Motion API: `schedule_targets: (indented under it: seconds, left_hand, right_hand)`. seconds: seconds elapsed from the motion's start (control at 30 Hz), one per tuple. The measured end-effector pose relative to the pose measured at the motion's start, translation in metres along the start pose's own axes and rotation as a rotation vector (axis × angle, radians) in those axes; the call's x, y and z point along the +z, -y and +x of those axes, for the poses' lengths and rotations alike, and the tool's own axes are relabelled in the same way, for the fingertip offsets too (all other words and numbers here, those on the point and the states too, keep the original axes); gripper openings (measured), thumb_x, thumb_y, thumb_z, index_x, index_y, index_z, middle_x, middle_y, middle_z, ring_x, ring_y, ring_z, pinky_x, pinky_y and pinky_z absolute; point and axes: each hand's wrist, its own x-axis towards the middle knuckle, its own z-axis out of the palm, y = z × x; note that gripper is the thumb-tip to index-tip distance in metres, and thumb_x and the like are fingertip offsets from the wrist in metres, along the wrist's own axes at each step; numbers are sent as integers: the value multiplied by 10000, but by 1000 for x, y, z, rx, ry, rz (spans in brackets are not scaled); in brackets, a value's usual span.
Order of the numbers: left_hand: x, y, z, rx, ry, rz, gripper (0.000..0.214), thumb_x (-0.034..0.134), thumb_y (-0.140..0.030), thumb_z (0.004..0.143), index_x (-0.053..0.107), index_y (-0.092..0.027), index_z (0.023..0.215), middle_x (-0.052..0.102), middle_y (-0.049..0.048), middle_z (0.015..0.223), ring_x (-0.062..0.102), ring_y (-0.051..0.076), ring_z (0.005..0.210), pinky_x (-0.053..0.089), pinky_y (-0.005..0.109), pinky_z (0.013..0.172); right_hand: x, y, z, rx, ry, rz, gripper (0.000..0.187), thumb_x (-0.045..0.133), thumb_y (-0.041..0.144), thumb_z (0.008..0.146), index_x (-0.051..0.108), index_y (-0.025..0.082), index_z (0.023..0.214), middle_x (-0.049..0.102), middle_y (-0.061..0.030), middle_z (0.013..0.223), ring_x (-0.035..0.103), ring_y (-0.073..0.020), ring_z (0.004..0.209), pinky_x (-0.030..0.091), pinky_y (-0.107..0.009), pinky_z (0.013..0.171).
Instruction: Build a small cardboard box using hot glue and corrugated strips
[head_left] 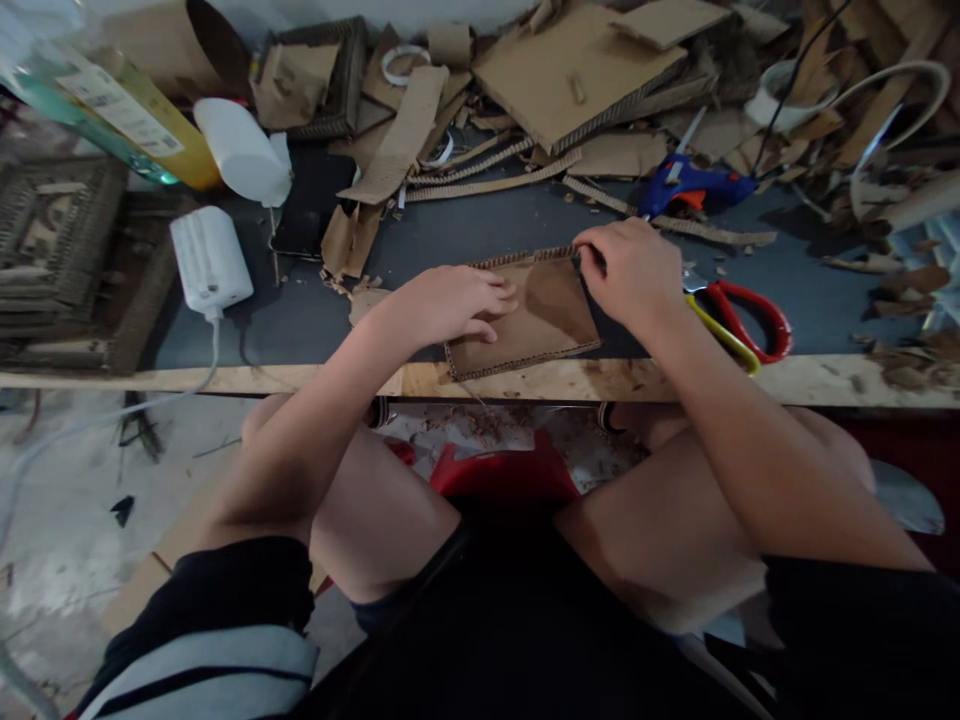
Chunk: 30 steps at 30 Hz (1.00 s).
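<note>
Red-handled scissors [739, 322] and a blue glue gun [694, 187] lay just beyond the right hand [634, 275], whose fingertips pinched the cardboard panel's [540, 325] corrugated strip [525, 257]; the left hand [450, 305] pressed flat.

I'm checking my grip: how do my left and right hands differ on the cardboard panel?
The left hand lies flat, palm down; the right hand is curled. The left hand covers the left part of the cardboard panel; the right hand pinches its far right corner. Both touch the panel.
</note>
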Motion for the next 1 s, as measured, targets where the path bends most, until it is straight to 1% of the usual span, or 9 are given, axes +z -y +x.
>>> schedule_targets:
  seconds: [0.2, 0.37, 0.43, 0.53, 0.7, 0.77, 0.83, 0.93, 1.0]
  left_hand:
    - [2, 11, -7, 59, 8, -42, 477, 745, -342, 1079, 701, -342, 1554, 561, 21, 1743, 521, 277, 1624, 391, 377, 1304]
    - [-1, 6, -7, 44, 47, -79, 525, 708, -271, 1097, 639, -294, 1616, 492, 47, 1786, 444, 258, 1678, 377, 364, 1313]
    - [-1, 5, -7, 47, 46, -89, 548, 707, -252, 1093, 620, -289, 1632, 491, 53, 1785, 426, 259, 1689, 376, 371, 1320]
    - [2, 7, -8, 58, 16, -105, 546, 717, -256, 1085, 630, -320, 1620, 507, 36, 1777, 440, 260, 1681, 381, 385, 1324]
    - [5, 10, -8, 65, -9, -119, 523, 743, -252, 1066, 666, -331, 1578, 525, 19, 1769, 470, 260, 1663, 404, 386, 1311]
    - [5, 9, -8, 63, -11, -127, 525, 748, -247, 1060, 672, -339, 1571, 525, 17, 1768, 478, 259, 1658, 409, 383, 1308]
    - [4, 9, -8, 55, -5, -143, 540, 754, -243, 1054, 667, -335, 1579, 519, 24, 1772, 464, 260, 1668, 396, 386, 1322]
    - [3, 9, -9, 48, 8, -163, 566, 760, -235, 1040, 654, -320, 1590, 507, 39, 1779, 435, 268, 1686, 384, 409, 1338]
    - [4, 9, -10, 58, -4, -182, 543, 768, -242, 1024, 682, -312, 1555, 541, 42, 1756, 460, 282, 1670, 400, 436, 1332]
  right_hand:
    - [-3, 7, 3, 23, 21, -5, 461, 366, 289, 1135, 762, 253, 1366, 766, -152, 1335, 657, -363, 1312, 538, -507, 1057]
    - [5, 14, 4, 16, 53, -35, 491, 349, 278, 1147, 753, 241, 1425, 772, -158, 1346, 660, -368, 1315, 548, -497, 1000]
    - [9, 13, 3, -4, 17, -56, 502, 342, 276, 1152, 760, 235, 1427, 782, -155, 1328, 679, -359, 1281, 561, -489, 964]
    - [20, 5, 2, -16, -82, -68, 469, 398, 255, 1123, 791, 214, 1376, 802, -159, 1262, 718, -357, 1195, 577, -484, 901]
    - [36, -12, 0, -61, -237, 2, 428, 435, 324, 1121, 816, 262, 1305, 822, -132, 1198, 756, -327, 1024, 577, -449, 782]
    - [37, -12, 0, -62, -231, 13, 431, 439, 346, 1127, 812, 262, 1324, 822, -128, 1214, 765, -316, 978, 578, -438, 760]
    - [35, -10, 0, -53, -187, 7, 445, 432, 346, 1132, 806, 254, 1354, 819, -132, 1233, 771, -313, 969, 586, -440, 772]
    - [32, -7, 0, -17, -139, 4, 462, 407, 307, 1129, 796, 234, 1367, 805, -135, 1290, 774, -320, 1035, 603, -454, 845]
    - [30, -8, 0, -4, -150, 33, 459, 405, 299, 1126, 794, 226, 1358, 798, -136, 1316, 771, -322, 1076, 608, -457, 878]
